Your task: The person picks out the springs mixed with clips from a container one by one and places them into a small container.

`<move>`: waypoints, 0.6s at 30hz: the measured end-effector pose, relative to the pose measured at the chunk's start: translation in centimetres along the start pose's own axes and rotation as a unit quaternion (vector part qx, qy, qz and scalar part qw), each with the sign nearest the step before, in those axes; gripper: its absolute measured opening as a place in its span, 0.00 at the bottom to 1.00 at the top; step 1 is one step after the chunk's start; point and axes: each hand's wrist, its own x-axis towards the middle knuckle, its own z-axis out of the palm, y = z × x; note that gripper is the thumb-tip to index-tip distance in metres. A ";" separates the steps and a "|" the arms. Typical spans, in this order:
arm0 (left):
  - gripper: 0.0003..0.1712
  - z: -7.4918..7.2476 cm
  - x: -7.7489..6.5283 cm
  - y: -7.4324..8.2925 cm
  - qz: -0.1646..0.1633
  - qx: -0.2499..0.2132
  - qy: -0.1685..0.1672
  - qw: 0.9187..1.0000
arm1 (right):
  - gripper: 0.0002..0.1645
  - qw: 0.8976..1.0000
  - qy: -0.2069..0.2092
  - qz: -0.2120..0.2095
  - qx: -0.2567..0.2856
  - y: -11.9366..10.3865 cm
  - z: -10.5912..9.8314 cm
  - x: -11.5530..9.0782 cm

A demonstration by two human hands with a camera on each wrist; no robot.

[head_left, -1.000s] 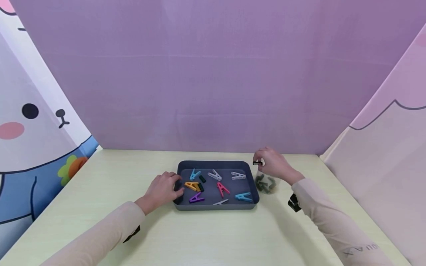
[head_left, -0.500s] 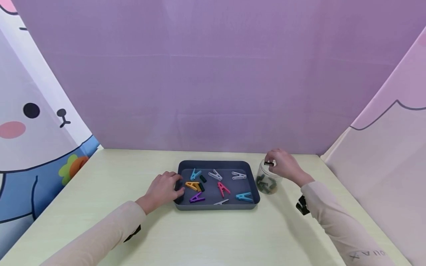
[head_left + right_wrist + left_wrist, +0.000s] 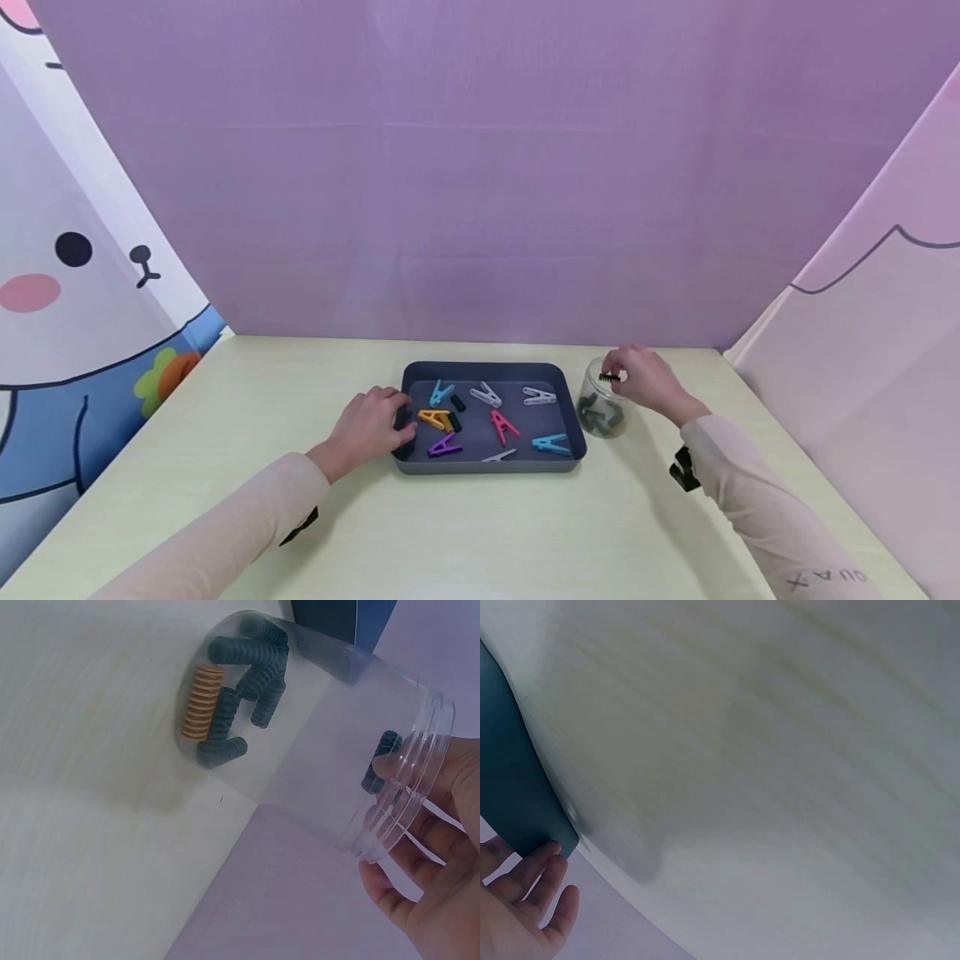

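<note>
My left hand (image 3: 367, 429) holds the left edge of a dark grey tray (image 3: 525, 467), with its thumb reaching over the rim. In the left wrist view, fingertips (image 3: 551, 851) touch the tray's outer wall (image 3: 525, 772). My right hand (image 3: 648, 383) pinches a dark green coil spring (image 3: 382, 761) at the mouth of a clear jar (image 3: 315, 757). The jar is upright, right of the tray, and the spring is just inside its rim. At the jar's bottom lie several dark green springs (image 3: 244, 651) and an orange spring (image 3: 202, 701).
Inside the tray are several clothespins, among them a red one (image 3: 502, 427), an orange one (image 3: 433, 419), a purple one (image 3: 444, 447) and a blue one (image 3: 551, 444). Two dark springs lie there too, one spring (image 3: 457, 403) near the white clothespin (image 3: 486, 394). A purple backdrop (image 3: 480, 208) stands behind the table.
My right hand has carried the dark spring rightward from beside the tray to above the jar, then lowered it slightly into the mouth. The left hand and tray have stayed in place.
</note>
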 end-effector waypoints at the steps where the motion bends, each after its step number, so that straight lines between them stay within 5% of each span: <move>1: 0.24 0.0 0.0 0.0 -0.001 -0.001 -0.002 1.000 | 0.10 1.000 0.000 -0.001 -0.001 0.0 0.0 0.0; 18: 0.24 -0.1 0.0 0.1 -0.001 -0.003 -0.004 1.000 | 0.09 1.000 -0.006 -0.001 0.012 0.1 0.4 0.2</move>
